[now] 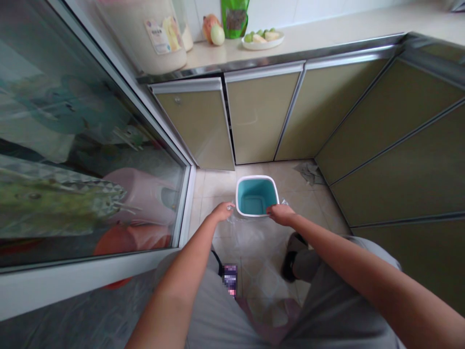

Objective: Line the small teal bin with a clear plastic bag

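Head view, the only one. We see a small bin point(256, 195) on the tiled floor point(214, 186), in the corner near the cabinet doors point(254, 116). Teal inside, white rim, squarish with rounded corners, looks empty. A clear bag point(250, 232) hangs in front of it, held at the bin's near edge.

Left hand point(222, 212) sits at the near-left corner of the rim, fingers curled, grip pinching the bag's edge as far as we can tell. Right hand point(280, 214) is at the near-right corner, grip likewise closed on the film. Both touch or nearly touch the rim; exact contact is hard to read.

Handling, our judgement: the bag is thin plastic, very light, limp, slippery, and tears easily, so it is best taken at its mouth edge with a pinch at two spread points. The bin is rigid moulded plastic, smooth and light, so it may slide on the glossy tiles; the rim is the place to hold.

Around: a grey rag point(308, 173) on the floor by the right cabinets, a glass sliding door point(90, 160) at left, and a bench point(327, 26) above with a fruit plate point(262, 41), a green pouch point(235, 17) and a large white container point(152, 34). A dark slipper point(289, 265) is below the right arm.
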`<action>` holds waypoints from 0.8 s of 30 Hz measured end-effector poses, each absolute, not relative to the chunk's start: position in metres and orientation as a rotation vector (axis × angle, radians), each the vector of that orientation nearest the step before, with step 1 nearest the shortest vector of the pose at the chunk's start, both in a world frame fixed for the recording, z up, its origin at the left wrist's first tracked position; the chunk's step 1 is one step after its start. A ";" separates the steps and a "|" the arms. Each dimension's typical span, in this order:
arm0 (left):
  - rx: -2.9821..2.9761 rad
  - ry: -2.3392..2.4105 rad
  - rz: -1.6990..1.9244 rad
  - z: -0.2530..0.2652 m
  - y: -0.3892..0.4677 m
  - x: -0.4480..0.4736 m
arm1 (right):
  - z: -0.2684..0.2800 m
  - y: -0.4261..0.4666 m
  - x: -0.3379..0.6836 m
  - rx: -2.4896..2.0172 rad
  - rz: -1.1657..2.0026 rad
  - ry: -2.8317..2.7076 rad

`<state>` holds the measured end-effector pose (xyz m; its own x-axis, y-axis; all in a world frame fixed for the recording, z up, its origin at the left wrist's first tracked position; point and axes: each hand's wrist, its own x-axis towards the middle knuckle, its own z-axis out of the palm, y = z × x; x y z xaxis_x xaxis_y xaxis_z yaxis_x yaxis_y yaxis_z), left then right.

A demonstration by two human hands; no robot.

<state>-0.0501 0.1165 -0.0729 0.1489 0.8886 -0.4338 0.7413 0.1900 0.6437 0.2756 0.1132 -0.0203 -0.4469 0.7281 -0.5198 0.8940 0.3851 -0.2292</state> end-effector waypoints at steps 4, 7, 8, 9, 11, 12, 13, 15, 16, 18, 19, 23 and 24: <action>1.605 1.640 0.192 -0.081 0.115 -0.048 | 0.024 0.124 0.282 1.427 -0.638 2.389; 1.590 1.661 0.205 -0.085 0.115 -0.049 | 0.060 0.144 0.285 1.418 -0.607 2.455; 1.579 1.664 0.207 -0.086 0.115 -0.049 | 0.072 0.154 0.285 1.411 -0.583 2.483; 1.571 1.664 0.207 -0.087 0.114 -0.049 | 0.083 0.166 0.284 1.404 -0.553 2.512; 1.568 1.654 0.206 -0.088 0.112 -0.050 | 0.103 0.193 0.282 1.402 -0.491 2.564; 1.570 1.648 0.204 -0.088 0.110 -0.049 | 0.112 0.208 0.280 1.417 -0.464 2.583; 1.573 1.641 0.202 -0.088 0.109 -0.049 | 0.120 0.223 0.277 1.450 -0.445 2.592; 1.587 1.625 0.199 -0.086 0.105 -0.048 | 0.131 0.252 0.272 1.576 -0.440 2.591; 1.598 1.616 0.196 -0.085 0.104 -0.047 | 0.134 0.265 0.270 1.673 -0.454 2.579; 1.627 1.594 0.174 -0.081 0.102 -0.047 | 0.134 0.287 0.265 1.929 -0.523 2.514; 1.644 1.580 0.159 -0.079 0.102 -0.047 | 0.132 0.295 0.263 2.069 -0.577 2.453; 1.675 1.547 0.117 -0.071 0.102 -0.048 | 0.114 0.310 0.261 2.456 -0.849 2.166; 1.675 1.549 0.120 -0.070 0.102 -0.048 | 0.110 0.312 0.261 2.507 -0.900 2.130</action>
